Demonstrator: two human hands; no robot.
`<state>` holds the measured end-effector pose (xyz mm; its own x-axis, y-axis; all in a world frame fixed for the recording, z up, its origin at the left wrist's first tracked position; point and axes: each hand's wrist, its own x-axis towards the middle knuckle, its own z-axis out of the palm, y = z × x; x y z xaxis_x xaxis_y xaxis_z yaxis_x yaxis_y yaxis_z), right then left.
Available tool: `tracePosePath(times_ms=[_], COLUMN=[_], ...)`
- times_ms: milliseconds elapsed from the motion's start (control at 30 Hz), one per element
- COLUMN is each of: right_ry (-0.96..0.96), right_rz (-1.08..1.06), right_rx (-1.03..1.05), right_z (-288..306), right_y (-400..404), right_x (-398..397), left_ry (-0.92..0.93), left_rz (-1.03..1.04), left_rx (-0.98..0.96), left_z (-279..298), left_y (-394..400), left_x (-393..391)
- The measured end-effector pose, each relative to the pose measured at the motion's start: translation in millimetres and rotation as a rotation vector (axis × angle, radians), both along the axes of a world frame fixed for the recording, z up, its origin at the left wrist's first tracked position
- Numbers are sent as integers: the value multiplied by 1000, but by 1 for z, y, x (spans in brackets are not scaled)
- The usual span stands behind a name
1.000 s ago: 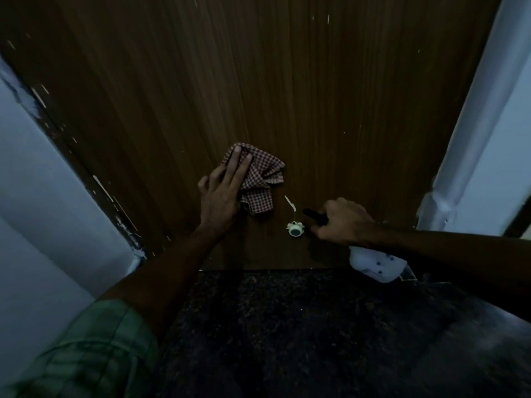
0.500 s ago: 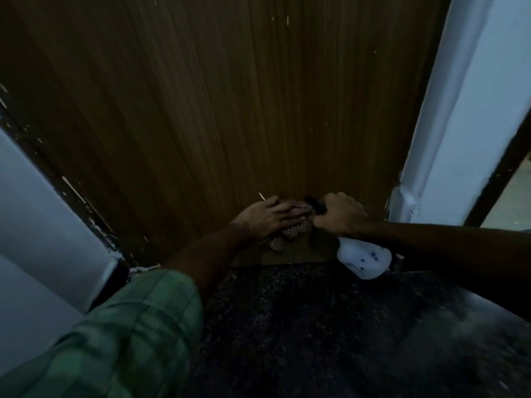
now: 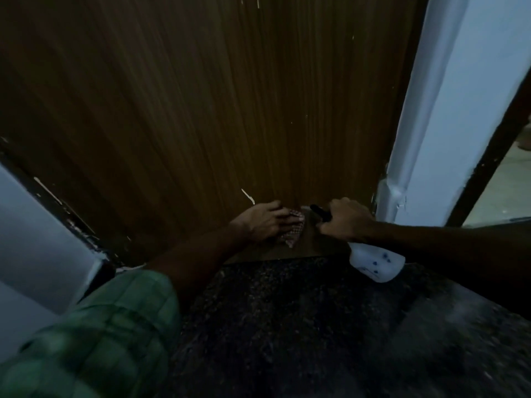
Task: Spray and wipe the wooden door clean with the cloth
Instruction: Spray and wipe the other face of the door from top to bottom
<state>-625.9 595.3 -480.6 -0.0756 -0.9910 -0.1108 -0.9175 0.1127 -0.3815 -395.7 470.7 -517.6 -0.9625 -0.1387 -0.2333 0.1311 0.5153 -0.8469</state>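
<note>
The brown wooden door (image 3: 186,110) fills the upper view, its grain running vertically, with a small pale scratch near the bottom. My left hand (image 3: 265,221) presses a red checked cloth (image 3: 294,235) flat against the door's lowest part, fingers fairly straight over it. My right hand (image 3: 346,221) grips the black trigger head of a white spray bottle (image 3: 376,261), whose body hangs below my wrist with its nozzle toward the door. The two hands are close together, just above the floor.
A white door frame (image 3: 413,139) stands to the right, with a dark gap and lit floor beyond. A pale wall and chipped dark frame (image 3: 57,196) lie to the left. Dark speckled stone floor (image 3: 287,326) spreads below. My green checked sleeve (image 3: 100,326) is at lower left.
My left hand has slid the cloth down and to the right to the door's bottom, covering the small white fixture seen earlier. The right hand with the bottle stayed near the door's base.
</note>
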Motion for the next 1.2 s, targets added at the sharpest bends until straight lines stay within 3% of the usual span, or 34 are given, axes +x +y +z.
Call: tracePosePath(times_ms=[33,100,233,267,333,433,467,533,700,1200], right_ry=[10,22,27,15,-2,-4,-3,-8,16,45], right_rz=[-7,-12,-1,1,24,49,46,41,-6,-129], right_rx=[5,8,4,5,9,16,8,-5,-19,-78], right_z=[-2,-4,-10,-11,-11,-14,-16,-15,-26,-29], right_y=[0,-1,-9,-9,-11,-13,-14,-13,-10,11], right_x=[-4,-9,-14,-14,-11,-9,-9,-10,-20,-47], left_ry=[-52,52,701,783,684,187,106,170,798,790], left_rz=[-27,-60,-8,21,31,-96,-108,-115,-58,-61], left_rx=[-21,-58,-58,-42,-30,18,30,32,-6,-21], left_z=[4,14,30,28,12,-5,-5,7,26,21], left_y=[-3,-11,3,9,10,-4,-10,-12,-2,0], left_x=[-3,6,16,12,5,-12,-14,-11,14,7])
